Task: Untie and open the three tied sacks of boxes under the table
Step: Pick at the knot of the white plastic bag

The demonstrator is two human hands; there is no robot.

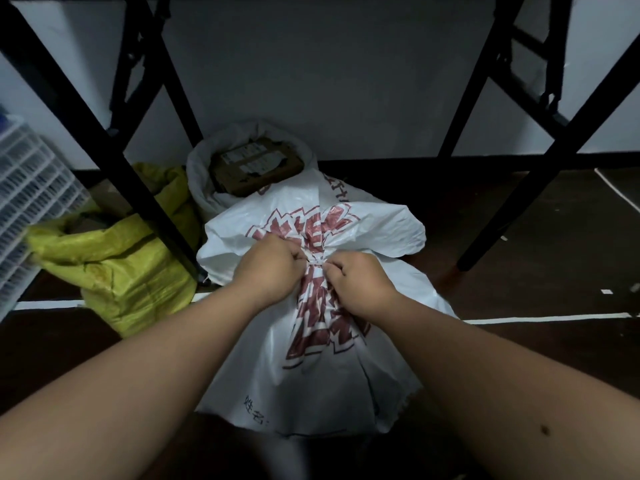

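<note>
White sack [322, 368] — red print, neck cinched — both hands pinching.

The white sack [311, 375] I grip is woven plastic, faintly shiny, creased. The yellow sack [128, 268] is glossier. Cardboard box [256, 168]: matt brown. Table legs [540, 150]: matt black metal.

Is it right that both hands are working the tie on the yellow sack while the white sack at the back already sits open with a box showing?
Not quite. In the head view the left hand and right hand pinch the tie on the white sack with red print, not the yellow sack. The white sack at the back is indeed open, a box showing.
</note>
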